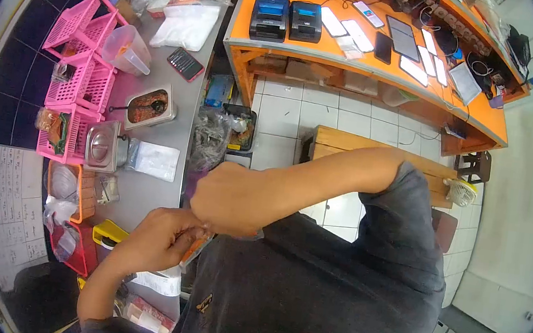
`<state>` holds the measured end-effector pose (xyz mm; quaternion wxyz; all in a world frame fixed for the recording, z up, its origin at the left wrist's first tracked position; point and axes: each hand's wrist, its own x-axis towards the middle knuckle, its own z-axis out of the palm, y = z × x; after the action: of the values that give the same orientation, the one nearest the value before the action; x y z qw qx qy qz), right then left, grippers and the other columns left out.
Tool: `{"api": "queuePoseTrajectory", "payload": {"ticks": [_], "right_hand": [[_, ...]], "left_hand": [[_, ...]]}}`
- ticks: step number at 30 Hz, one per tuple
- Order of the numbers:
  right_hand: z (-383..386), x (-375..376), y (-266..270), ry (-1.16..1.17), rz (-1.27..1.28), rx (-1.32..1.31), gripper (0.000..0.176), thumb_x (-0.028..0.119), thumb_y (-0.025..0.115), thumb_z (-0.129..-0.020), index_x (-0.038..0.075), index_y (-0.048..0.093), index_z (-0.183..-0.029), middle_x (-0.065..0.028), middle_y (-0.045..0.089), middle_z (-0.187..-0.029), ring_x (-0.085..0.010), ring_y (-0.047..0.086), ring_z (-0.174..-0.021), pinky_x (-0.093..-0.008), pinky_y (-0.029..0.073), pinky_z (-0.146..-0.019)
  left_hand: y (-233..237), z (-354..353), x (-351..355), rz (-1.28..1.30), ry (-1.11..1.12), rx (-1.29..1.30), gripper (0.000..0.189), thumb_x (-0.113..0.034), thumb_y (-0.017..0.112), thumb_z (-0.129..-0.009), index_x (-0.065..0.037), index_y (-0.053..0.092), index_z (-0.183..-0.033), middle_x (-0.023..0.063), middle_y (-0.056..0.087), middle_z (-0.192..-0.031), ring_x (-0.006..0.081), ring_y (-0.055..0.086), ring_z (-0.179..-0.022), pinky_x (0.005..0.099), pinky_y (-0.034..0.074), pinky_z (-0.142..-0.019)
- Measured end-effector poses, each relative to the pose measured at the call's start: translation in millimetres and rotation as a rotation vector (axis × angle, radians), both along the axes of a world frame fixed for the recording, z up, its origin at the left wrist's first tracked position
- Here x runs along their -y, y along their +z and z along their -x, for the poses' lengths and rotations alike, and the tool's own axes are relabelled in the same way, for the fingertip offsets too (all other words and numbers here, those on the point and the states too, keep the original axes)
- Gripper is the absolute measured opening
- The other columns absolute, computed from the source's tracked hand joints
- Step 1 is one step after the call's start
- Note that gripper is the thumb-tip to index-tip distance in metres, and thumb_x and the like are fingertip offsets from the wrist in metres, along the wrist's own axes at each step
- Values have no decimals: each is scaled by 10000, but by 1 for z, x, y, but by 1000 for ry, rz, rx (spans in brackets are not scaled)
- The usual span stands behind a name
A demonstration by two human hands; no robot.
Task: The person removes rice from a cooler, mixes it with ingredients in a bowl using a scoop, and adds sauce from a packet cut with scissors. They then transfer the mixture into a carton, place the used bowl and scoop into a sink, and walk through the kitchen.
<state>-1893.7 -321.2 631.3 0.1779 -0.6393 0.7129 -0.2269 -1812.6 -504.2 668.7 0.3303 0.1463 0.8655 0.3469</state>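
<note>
Close to my chest, my left hand (164, 237) and my right hand (229, 195) meet at the counter's front edge. My left thumb and fingers pinch the top of what looks like a small clear plastic packet with orange contents (195, 251). Closed and turned with its back to me, my right hand meets the left fingertips at the packet's top; its own fingertips are mostly hidden. To the left on the grey counter (152, 202) are a white packet (155, 161), a lidded steel container (103, 144) and an open steel container (151, 109) of reddish food with a black spoon.
Pink baskets (81, 80) and a plastic jug (128, 49) line the wall side. A phone (186, 64) lies on the counter. Across the aisle, an orange desk (360, 55) holds printers (270, 17) and several phones. A wooden bench (349, 143) stands in front of it.
</note>
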Motion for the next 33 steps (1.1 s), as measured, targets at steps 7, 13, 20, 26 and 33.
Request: {"api": "queuePoseTrajectory", "payload": {"ticks": [7, 13, 20, 26, 33], "right_hand": [[-5, -23, 25, 68, -120, 229, 325, 259, 585, -879, 38, 623, -644, -161, 603, -603, -371, 603, -591, -446, 452, -514], [-24, -35, 42, 124, 238, 531, 315, 268, 562, -923, 15, 622, -746, -192, 573, -626, -385, 569, -606, -427, 447, -535], [-41, -14, 22, 191, 615, 752, 182, 130, 571, -953, -11, 629, -854, -130, 614, -771, -319, 583, -688, -387, 450, -584], [-37, -4, 14, 25, 593, 645, 223, 183, 586, -946, -9, 640, -847, -145, 593, -697, -322, 591, -627, -380, 456, -559], [30, 0, 21, -540, 630, 535, 189, 121, 578, -957, -21, 690, -902, -58, 651, -693, -81, 622, -633, -230, 487, -574]], "left_hand": [[19, 3, -10, 6, -98, 183, 85, -54, 575, -860, 17, 621, -861, 182, 587, -700, 381, 584, -653, 417, 462, -612], [30, -13, 3, -358, -221, -78, 113, -65, 570, -866, -11, 596, -770, 130, 521, -631, 339, 535, -602, 414, 418, -559], [14, -40, 13, -759, -15, -230, 174, -109, 594, -853, -2, 579, -718, 109, 527, -609, 285, 506, -507, 390, 378, -484], [7, -42, 26, -580, 170, -406, 177, -112, 585, -859, 6, 579, -727, 112, 521, -602, 280, 502, -494, 367, 399, -494], [-3, -91, 143, -741, 1102, -712, 221, -175, 557, -968, -43, 601, -796, 0, 537, -649, 112, 525, -598, 276, 462, -625]]}}
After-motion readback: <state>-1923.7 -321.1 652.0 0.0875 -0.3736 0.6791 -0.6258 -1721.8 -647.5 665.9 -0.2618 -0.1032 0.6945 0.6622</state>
